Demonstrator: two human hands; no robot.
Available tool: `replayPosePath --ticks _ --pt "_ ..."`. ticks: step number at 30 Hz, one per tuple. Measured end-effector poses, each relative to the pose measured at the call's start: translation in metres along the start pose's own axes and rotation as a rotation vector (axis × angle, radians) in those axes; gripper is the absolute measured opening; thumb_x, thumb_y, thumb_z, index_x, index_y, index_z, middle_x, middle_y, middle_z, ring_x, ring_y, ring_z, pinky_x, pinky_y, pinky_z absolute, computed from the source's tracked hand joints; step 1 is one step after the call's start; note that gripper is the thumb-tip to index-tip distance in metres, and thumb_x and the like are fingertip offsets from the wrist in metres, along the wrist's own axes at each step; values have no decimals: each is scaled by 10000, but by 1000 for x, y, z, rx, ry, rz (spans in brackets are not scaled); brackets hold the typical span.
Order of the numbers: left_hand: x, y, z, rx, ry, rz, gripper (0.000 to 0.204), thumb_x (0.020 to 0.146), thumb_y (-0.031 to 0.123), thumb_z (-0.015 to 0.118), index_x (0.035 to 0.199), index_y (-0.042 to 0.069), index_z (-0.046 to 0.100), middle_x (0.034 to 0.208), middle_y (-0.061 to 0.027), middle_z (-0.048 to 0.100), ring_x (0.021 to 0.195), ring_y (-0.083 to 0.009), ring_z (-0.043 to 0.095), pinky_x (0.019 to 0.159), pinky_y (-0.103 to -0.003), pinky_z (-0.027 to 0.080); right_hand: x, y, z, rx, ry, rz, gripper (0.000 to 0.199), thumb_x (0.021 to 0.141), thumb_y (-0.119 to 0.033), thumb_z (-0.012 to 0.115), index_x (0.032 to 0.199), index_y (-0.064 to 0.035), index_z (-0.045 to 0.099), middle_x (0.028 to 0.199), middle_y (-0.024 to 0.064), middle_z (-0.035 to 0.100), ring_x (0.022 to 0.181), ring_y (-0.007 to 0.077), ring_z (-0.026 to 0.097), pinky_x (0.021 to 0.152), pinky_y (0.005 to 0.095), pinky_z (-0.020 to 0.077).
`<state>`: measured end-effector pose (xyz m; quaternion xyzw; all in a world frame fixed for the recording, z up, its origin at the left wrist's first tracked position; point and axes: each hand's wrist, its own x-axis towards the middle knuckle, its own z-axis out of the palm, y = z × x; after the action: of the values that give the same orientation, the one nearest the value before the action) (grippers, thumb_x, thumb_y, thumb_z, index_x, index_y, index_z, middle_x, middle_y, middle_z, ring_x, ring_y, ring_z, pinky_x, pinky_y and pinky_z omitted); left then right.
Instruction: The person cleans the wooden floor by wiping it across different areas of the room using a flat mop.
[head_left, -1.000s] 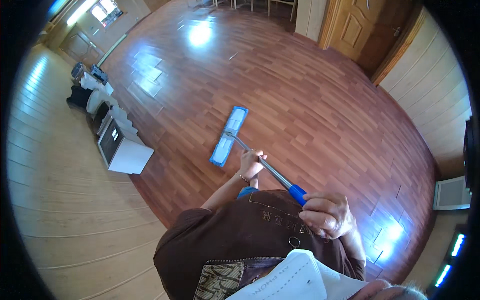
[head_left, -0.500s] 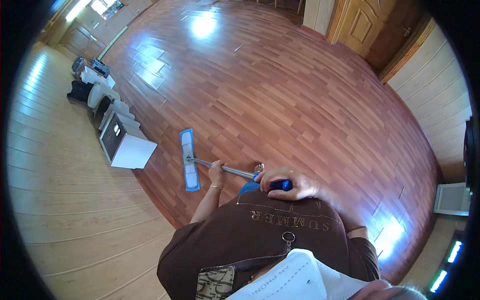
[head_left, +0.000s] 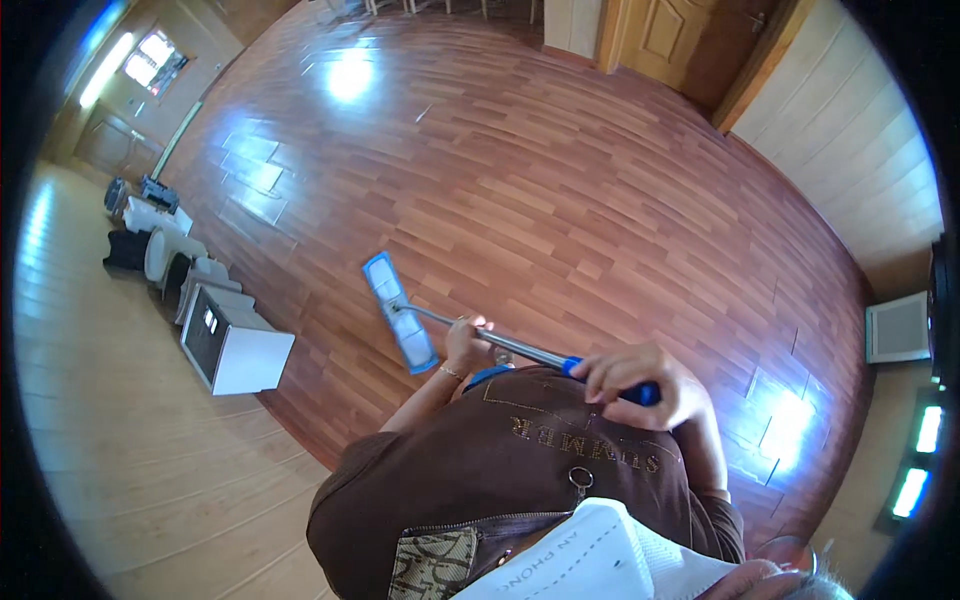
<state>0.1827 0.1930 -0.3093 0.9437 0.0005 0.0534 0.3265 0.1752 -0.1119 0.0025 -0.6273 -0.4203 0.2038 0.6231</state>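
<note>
A flat mop (head_left: pixel 530 350) with a metal pole and a blue grip is held slantwise in front of my body. My left hand (head_left: pixel 466 343) is closed round the lower part of the pole. Higher up, my right hand (head_left: pixel 640 385) wraps the blue grip close to my shirt, and the grip's dark blue end pokes out past the fingers. The long mop head (head_left: pixel 400 312), pale grey with a blue border, rests flat on the wood floor (head_left: pixel 560 220) ahead and to the left of my hands.
Along the left wall stand a white box-like cabinet (head_left: pixel 252 360) and a row of pale and black objects (head_left: pixel 165 250). A wooden door (head_left: pixel 690 45) is at the far right. By the right wall sits a white-framed box (head_left: pixel 897 328). Chair legs (head_left: pixel 430 6) show at the far edge.
The mop head has swung a little to the right and turned, its near end farther right. Both hands have shifted right with the pole. The whole view has turned slightly.
</note>
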Motion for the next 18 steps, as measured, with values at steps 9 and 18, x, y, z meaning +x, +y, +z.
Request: replayPosePath --ticks 9,18 --pt "58 135 57 -286 -306 494 280 761 268 696 647 62 545 674 -139 567 697 -333 589 612 -448 457 -88 -66 18 -228 350 -80 407 659 -311 819 774 30 627 765 188 646 766 393 664 724 464 551" --pt "68 223 139 -452 -755 1033 254 720 251 689 652 76 518 652 -141 560 686 -347 581 644 -447 458 -112 -105 86 -751 640 91 292 691 -260 789 806 -45 628 712 107 650 694 310 684 592 339 560"
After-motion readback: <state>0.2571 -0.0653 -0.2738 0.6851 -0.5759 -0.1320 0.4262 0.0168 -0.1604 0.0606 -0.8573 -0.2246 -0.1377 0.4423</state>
